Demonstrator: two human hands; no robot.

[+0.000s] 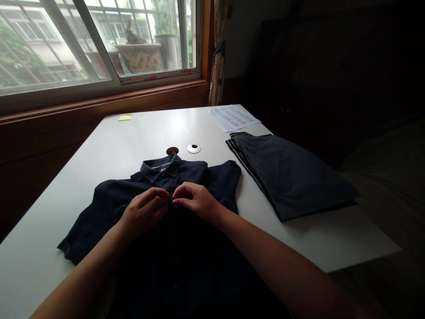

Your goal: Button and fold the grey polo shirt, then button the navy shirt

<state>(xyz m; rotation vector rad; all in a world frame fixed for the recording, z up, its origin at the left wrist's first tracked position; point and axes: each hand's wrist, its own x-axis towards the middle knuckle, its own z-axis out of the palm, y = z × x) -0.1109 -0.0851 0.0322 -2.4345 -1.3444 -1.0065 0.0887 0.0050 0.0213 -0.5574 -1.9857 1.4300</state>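
A dark navy shirt [113, 199] lies front side up on the white table, its collar pointing away from me and its sleeves out to the sides. The top of its button placket shows below the collar. My left hand [146, 208] pinches the placket from the left. Close beside it, my right hand [194, 199] pinches the same strip from the right, thumb and forefinger together. The fingertips of both hands almost meet. Whether a button sits between them is too small and dark to tell. Deep shadow covers the lower shirt.
Folded dark grey trousers [295, 173] with a striped edge lie on the table [76, 159] at the right. Behind them are printed papers [234, 117]. A yellow sticky note [125, 117] lies far left. A cable hole [172, 150] and a round metal cover [193, 148] sit beyond the collar.
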